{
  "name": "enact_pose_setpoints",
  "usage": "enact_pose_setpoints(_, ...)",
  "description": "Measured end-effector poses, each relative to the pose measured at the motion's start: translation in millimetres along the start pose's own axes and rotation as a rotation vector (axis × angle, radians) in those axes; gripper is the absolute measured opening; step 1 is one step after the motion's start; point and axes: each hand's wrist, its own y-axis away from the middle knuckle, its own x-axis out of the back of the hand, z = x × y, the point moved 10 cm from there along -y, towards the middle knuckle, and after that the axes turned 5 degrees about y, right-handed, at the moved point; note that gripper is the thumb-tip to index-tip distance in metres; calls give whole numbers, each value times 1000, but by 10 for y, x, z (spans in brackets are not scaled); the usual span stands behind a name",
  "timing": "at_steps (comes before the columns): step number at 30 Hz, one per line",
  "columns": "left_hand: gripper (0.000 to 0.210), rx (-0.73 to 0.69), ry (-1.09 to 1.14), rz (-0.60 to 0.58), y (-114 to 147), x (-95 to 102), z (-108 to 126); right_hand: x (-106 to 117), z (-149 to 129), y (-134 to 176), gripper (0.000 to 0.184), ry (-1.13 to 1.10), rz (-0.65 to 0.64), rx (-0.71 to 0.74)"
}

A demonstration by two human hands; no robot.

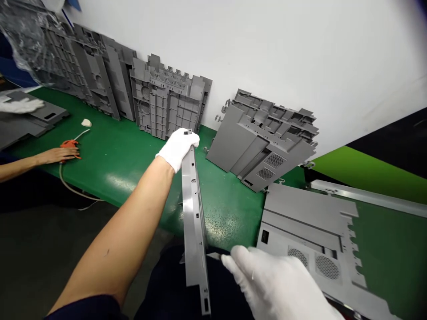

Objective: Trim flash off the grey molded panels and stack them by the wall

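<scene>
1 gray panel (192, 231) stands edge-on at lower center of the frame, its top end clasped in my left fingers (194, 141). My right fingers (232, 266), at lower right, pinch a thin blade (212, 255) beside it.

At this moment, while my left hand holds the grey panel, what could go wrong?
The blade-like tool in the right hand points toward the grey panel; a slip might scratch it. The left hand grips the far end, so the near end could swing. The leaning panels might slide if bumped.
</scene>
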Motion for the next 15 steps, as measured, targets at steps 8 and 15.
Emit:
enact_pose_setpoints(8,17,-3,42,27,-42,-96,20,-29,9,-96,37,-5,-101,52)
enact_pose_setpoints(15,15,48,-35,50,2,-171,6,40,45,6,31,130,-46,71)
